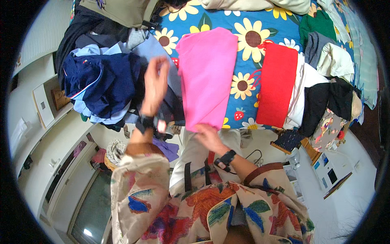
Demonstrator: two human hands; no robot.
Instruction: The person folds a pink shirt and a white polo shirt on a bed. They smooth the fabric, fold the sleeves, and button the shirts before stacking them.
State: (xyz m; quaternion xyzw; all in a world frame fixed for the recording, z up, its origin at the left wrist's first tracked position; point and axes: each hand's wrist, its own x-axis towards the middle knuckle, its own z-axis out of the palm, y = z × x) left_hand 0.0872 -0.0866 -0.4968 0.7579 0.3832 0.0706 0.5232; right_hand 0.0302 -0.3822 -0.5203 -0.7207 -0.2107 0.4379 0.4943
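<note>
A folded pink cloth lies lengthwise on a blue bedspread printed with flowers. My right hand touches its near end at the bed's edge; whether the fingers grip it is unclear. Slightly blurred, my left hand is raised left of the pink cloth, above dark and light-blue garments, with a gap between thumb and fingers and nothing seen in it. Farther left sits a heap with a navy garment on top. To the right lies a folded red fringed cloth, partly over a white garment.
Black clothes and a grey floral garment hang at the bed's right edge. An olive-grey item lies at the far left. Below are a purple cloth and a clear bottle. White shelving stands at left.
</note>
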